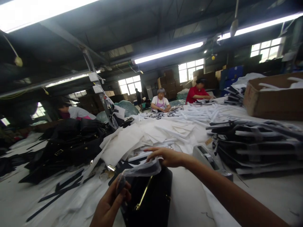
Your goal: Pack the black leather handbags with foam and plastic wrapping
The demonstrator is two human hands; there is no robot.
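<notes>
A black handbag with a gold zip lies on the white table in front of me. My left hand is closed, pinching one end of a clear plastic wrapper above the bag. My right hand reaches across from the right, its fingers holding the other end of the same wrapper. Just beyond my hands lies a heap of white paper sheets and rolled paper.
A pile of black handbags lies at the left. Stacked black and white pieces and a tape dispenser are at the right, with a cardboard box behind. Three people work at the far end of the table.
</notes>
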